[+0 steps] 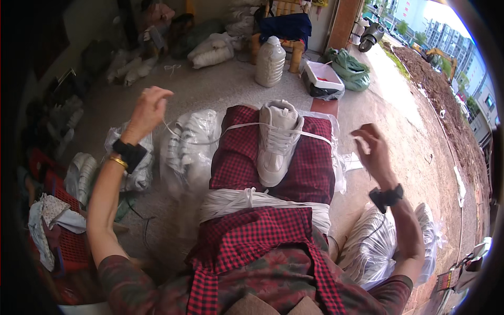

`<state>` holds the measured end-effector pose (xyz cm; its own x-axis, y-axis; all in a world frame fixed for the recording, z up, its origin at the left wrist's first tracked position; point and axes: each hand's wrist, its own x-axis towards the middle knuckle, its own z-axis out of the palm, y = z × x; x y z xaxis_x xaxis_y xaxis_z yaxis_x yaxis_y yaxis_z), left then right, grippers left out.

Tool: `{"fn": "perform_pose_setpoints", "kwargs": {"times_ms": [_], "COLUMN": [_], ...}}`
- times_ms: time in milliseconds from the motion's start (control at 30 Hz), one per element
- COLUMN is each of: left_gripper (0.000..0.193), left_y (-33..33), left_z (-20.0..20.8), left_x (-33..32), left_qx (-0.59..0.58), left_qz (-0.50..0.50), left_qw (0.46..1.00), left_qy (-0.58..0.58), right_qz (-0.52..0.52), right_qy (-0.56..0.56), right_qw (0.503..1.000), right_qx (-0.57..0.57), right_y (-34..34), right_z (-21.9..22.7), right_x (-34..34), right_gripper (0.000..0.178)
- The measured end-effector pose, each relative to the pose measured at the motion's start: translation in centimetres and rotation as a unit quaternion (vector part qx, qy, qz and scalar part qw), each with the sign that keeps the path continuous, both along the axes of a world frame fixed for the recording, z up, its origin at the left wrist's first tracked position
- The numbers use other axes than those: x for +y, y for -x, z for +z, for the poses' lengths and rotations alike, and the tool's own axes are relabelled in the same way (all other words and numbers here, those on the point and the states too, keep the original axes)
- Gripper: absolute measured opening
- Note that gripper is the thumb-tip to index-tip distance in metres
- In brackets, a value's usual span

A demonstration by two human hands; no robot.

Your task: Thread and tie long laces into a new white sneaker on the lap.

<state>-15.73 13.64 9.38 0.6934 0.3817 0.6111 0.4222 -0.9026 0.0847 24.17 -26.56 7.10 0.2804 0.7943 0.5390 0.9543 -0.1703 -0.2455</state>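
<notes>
A white high-top sneaker (pixel 278 144) rests on my lap, toe toward me, over a red-and-black checked cloth (pixel 234 157). Laces thread its upper eyelets. One lace (pixel 191 142) runs left, sagging, up to my left hand (pixel 149 110), whose fingers are pinched together, seemingly around its end. To the right, the other lace (pixel 315 136) lies across the cloth to its edge. My right hand (pixel 373 152) is raised beyond that edge, fingers curled but apart, with nothing visible in them. A thick bundle of white laces (pixel 268 198) is tied across my lap, nearer me.
Clear bags of white shoes (pixel 190 142) stand at my left, beside a red plastic basket (pixel 71 244). At right sit bags of white laces (pixel 370 244). Ahead are a large plastic jug (pixel 270 63), a white foam box (pixel 323 76) and a green sack (pixel 350 71). A person (pixel 156 23) sits far left.
</notes>
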Motion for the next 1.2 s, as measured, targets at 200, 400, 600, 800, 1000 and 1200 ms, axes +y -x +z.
{"fn": "perform_pose_setpoints", "kwargs": {"times_ms": [200,400,600,800,1000,1200], "left_gripper": [0.009,0.039,0.047,0.05,0.05,0.051], "left_y": [-12.1,-15.4,-15.8,-15.6,-15.8,-15.7], "left_z": [-5.6,-8.3,-8.8,-9.0,-9.2,-8.8], "left_x": [-12.2,-14.3,-14.2,-14.1,-14.2,-14.5], "left_qx": [-0.042,-0.076,-0.079,-0.088,-0.093,-0.078], "left_qz": [-0.262,-0.207,-0.209,-0.203,-0.203,-0.191], "left_qw": [0.951,0.948,0.946,0.946,0.946,0.949], "left_qy": [0.157,0.229,0.236,0.239,0.233,0.239], "right_qz": [0.138,0.141,0.239,0.185,0.161,0.161], "right_qy": [0.05,0.077,0.141,0.134,0.115,0.078], "right_qw": [0.989,0.987,0.961,0.973,0.98,0.98], "right_qx": [-0.009,0.011,0.006,0.01,-0.005,-0.086], "right_y": [6.7,7.4,6.1,6.9,5.7,6.5], "right_z": [-3.1,-2.4,-1.5,-1.8,-2.2,-2.7], "right_x": [9.8,11.5,12.3,10.7,10.4,10.6], "right_gripper": [0.02,0.011,0.014,0.019,0.015,0.014]}}
